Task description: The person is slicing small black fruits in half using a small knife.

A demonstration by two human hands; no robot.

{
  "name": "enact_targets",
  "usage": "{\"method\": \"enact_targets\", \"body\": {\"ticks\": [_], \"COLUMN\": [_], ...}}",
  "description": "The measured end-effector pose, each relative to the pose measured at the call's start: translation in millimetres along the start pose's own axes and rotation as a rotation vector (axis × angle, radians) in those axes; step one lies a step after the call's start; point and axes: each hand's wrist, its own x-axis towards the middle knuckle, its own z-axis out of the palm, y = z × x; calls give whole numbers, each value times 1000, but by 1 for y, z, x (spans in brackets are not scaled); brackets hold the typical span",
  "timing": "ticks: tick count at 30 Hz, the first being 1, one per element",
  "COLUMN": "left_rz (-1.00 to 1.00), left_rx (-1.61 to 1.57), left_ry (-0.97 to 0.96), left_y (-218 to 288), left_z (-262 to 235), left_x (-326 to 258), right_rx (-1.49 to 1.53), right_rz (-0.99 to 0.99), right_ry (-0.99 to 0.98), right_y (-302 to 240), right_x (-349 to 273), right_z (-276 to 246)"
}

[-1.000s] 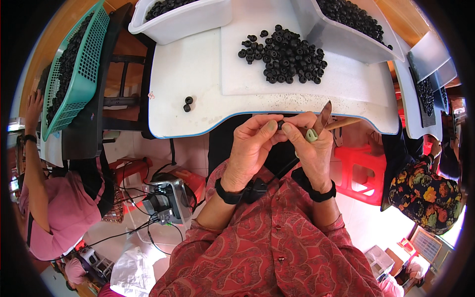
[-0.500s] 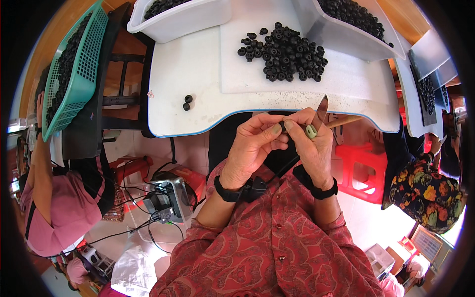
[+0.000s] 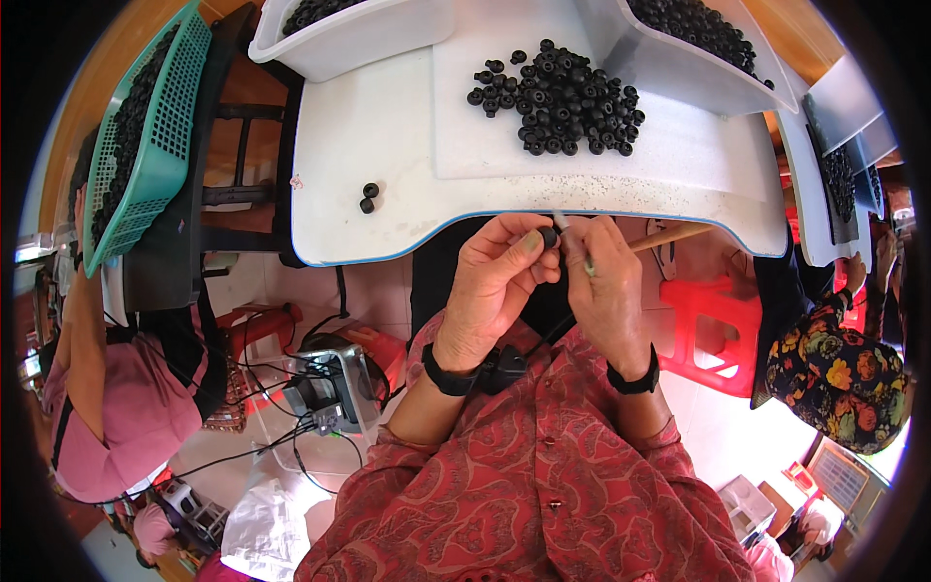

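Note:
My left hand [image 3: 493,293] pinches a small round black part [image 3: 549,238] between thumb and fingers, just off the table's front edge. Closed around a knife [image 3: 561,222] with a pale green handle, my right hand [image 3: 611,296] is right beside it. The blade points up toward the table edge and lies close against the black part; whether it touches cannot be made out. Most of the handle is hidden by my fingers. A heap of similar black parts [image 3: 574,105] lies on the white table [image 3: 364,121] ahead. Two more black parts [image 3: 368,205] lie apart at the left.
Two pale bins [image 3: 364,44] [image 3: 669,78] of black parts stand at the table's back. A green basket [image 3: 145,184] is at far left, and a wooden stick [image 3: 671,236] juts near my right hand. A red stool [image 3: 713,325] stands right; people sit on both sides.
The knife has swung from pointing up and right to lying beside the black part. My right hand has turned and its fingers have curled over the handle. My left hand keeps its pinch.

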Motion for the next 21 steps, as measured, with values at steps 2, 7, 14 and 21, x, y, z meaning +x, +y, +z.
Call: {"method": "enact_targets", "body": {"ticks": [2, 7, 14, 21], "left_rz": [5, 74, 84, 87], "left_rx": [5, 82, 85, 92], "left_ry": [-11, -6, -19, -43], "left_y": [0, 3, 0, 0], "left_z": [1, 8, 6, 7], "left_x": [0, -3, -3, -3], "right_rx": [-73, -246, -339, -344], "right_rz": [-65, -95, -121, -107], "right_ry": [-31, -33, -39, -35], "right_y": [-4, -10, -13, -14], "right_x": [-1, -1, 0, 1], "right_z": [3, 1, 2, 3]}}
